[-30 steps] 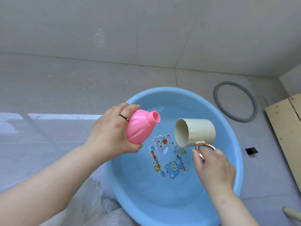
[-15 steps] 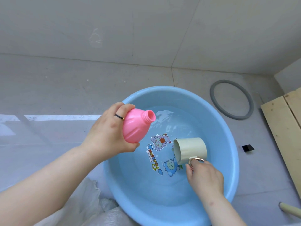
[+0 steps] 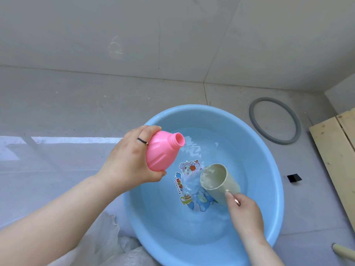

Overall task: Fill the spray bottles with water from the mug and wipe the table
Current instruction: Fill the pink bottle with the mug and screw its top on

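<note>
**A:** Pink bottle (image 3: 161, 153), where is it?

**B:** Above the left side of the blue basin (image 3: 272, 169). The left hand (image 3: 126, 164) is wrapped around its round body. It is tilted, and its uncapped neck points across the basin.

**A:** And the mug (image 3: 222, 182)?

**B:** Down inside the basin, near the middle, over the cartoon print on the bottom. It leans over with its mouth turned toward the bottle, and its lower side sits in the water (image 3: 207, 150), which ripples around it. The right hand (image 3: 245, 211) clasps the mug by its coppery handle, fingers curled.

**A:** Are bottle and mug touching?

**B:** No, they're apart, the bottle higher.

**A:** What lies around the basin?

**B:** A grey ring (image 3: 252, 117) lies on the floor just beyond its far right rim. A pale wooden board (image 3: 336, 154) is farther right, with a small black square (image 3: 294, 178) between it and the basin. Crumpled clear plastic (image 3: 107, 237) sits against the near left rim.
</note>
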`<state>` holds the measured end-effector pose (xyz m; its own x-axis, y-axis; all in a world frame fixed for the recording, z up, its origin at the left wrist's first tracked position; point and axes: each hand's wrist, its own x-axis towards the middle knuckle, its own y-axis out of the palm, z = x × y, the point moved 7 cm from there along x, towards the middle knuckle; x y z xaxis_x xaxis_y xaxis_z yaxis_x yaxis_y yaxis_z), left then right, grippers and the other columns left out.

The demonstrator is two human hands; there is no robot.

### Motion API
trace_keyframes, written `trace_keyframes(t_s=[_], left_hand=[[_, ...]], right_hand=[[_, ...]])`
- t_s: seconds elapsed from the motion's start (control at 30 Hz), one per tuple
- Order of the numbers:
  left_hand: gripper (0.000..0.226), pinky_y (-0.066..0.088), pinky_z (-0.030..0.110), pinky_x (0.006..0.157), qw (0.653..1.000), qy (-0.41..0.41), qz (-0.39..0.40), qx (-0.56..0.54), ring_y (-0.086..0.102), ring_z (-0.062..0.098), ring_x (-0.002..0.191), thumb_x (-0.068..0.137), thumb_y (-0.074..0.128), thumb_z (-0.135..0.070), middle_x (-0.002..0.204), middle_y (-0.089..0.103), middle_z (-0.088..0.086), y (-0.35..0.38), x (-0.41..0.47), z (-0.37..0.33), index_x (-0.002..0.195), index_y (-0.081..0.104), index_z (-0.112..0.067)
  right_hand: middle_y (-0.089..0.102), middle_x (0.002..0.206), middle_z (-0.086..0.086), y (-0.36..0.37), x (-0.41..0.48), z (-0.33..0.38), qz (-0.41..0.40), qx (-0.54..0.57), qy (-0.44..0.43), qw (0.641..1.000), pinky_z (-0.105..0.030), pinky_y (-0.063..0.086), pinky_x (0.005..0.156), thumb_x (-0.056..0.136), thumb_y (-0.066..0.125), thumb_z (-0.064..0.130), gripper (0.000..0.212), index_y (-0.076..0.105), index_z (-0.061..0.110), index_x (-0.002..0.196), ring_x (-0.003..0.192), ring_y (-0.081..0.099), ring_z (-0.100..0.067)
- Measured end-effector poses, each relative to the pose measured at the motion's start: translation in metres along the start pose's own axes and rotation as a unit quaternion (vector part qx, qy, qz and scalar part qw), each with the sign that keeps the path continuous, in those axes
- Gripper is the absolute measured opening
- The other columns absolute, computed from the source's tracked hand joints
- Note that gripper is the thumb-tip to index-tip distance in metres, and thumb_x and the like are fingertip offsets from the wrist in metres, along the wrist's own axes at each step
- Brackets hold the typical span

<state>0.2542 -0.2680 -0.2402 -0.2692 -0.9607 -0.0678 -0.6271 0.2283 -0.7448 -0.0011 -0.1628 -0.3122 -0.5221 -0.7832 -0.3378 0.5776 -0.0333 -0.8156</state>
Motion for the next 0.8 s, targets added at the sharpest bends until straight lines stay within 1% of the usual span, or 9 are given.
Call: trace_keyframes(t_s=[0.07,0.13,0.2,0.27,0.3,0.37,0.6,0.7,0.8], left_hand=[[0.09,0.029,0.022,0.084,1.0,-0.004,0.0,-0.004,0.041,0.018,0.114,0.049,0.083,-0.022,0.126,0.046,-0.004,0.0,0.001,0.001,0.128,0.04,-0.022],[0.09,0.031,0.023,0.084,1.0,-0.008,0.0,-0.011,0.041,0.017,0.115,0.049,0.083,-0.023,0.126,0.045,-0.005,-0.001,0.002,0.002,0.128,0.04,-0.023],[0.091,0.031,0.023,0.084,1.0,-0.017,0.0,-0.013,0.04,0.016,0.116,0.049,0.084,-0.024,0.125,0.045,-0.007,-0.001,0.002,0.004,0.128,0.039,-0.025],[0.091,0.031,0.023,0.084,1.0,-0.022,0.0,-0.013,0.04,0.015,0.115,0.049,0.084,-0.024,0.122,0.044,-0.009,-0.003,0.003,0.003,0.128,0.038,-0.025],[0.091,0.032,0.023,0.084,1.0,-0.021,0.001,-0.014,0.041,0.015,0.115,0.049,0.084,-0.024,0.119,0.043,-0.01,-0.003,0.004,0.003,0.128,0.039,-0.025],[0.091,0.034,0.025,0.085,1.0,-0.021,0.004,-0.016,0.042,0.016,0.113,0.049,0.084,-0.024,0.112,0.04,-0.014,-0.003,0.004,0.003,0.128,0.039,-0.025],[0.091,0.031,0.022,0.083,1.0,-0.022,0.003,-0.008,0.04,0.012,0.113,0.051,0.083,-0.027,0.111,0.036,-0.017,-0.005,0.003,0.004,0.129,0.036,-0.027],[0.091,0.034,0.023,0.084,1.0,-0.022,0.009,-0.009,0.041,0.014,0.114,0.051,0.083,-0.028,0.122,0.042,-0.012,-0.004,0.005,0.002,0.129,0.035,-0.028],[0.092,0.035,0.024,0.086,0.999,-0.026,0.016,-0.01,0.041,0.014,0.115,0.052,0.082,-0.028,0.126,0.042,-0.01,-0.003,0.005,0.003,0.13,0.034,-0.028]], right_hand=[[0.032,0.052,-0.004,-0.004,0.003,0.002,-0.016,0.068,0.009,0.998,-0.032,0.022,0.051,0.09,0.053,0.024,0.046,0.035,0.007,0.051,0.055,0.029,-0.023],[0.035,0.059,-0.01,-0.006,0.005,0.01,-0.026,0.133,0.004,0.991,-0.03,0.021,0.053,0.089,0.055,0.022,0.046,0.043,-0.013,0.061,0.057,0.028,-0.02],[0.034,0.057,-0.007,-0.01,0.007,0.019,-0.036,0.191,-0.004,0.981,-0.026,0.02,0.048,0.088,0.057,0.018,0.045,0.045,-0.02,0.067,0.055,0.026,-0.015],[0.028,0.044,0.007,-0.015,0.006,0.032,-0.041,0.234,-0.016,0.971,-0.021,0.018,0.043,0.085,0.062,0.02,0.046,0.043,-0.014,0.06,0.045,0.023,-0.01],[0.025,0.04,0.008,-0.018,0.005,0.039,-0.041,0.255,-0.022,0.966,-0.021,0.019,0.043,0.081,0.063,0.027,0.046,0.044,-0.007,0.056,0.043,0.023,-0.01],[0.026,0.038,0.008,-0.026,0.002,0.055,-0.039,0.29,-0.038,0.955,-0.018,0.019,0.041,0.07,0.056,0.036,0.037,0.045,0.004,0.055,0.04,0.023,-0.009],[0.029,0.039,0.005,-0.055,-0.011,0.099,-0.033,0.325,-0.113,0.938,-0.013,0.02,0.038,0.067,0.052,0.036,0.033,0.041,0.016,0.043,0.039,0.026,-0.01],[0.031,0.044,0.003,-0.062,-0.015,0.108,-0.042,0.315,-0.145,0.937,-0.013,0.021,0.038,0.065,0.055,0.039,0.036,0.045,0.01,0.046,0.041,0.028,-0.01],[0.027,0.046,0.002,-0.067,-0.021,0.115,-0.064,0.307,-0.182,0.932,-0.013,0.02,0.038,0.06,0.055,0.048,0.054,0.039,-0.003,0.055,0.043,0.027,-0.011]])
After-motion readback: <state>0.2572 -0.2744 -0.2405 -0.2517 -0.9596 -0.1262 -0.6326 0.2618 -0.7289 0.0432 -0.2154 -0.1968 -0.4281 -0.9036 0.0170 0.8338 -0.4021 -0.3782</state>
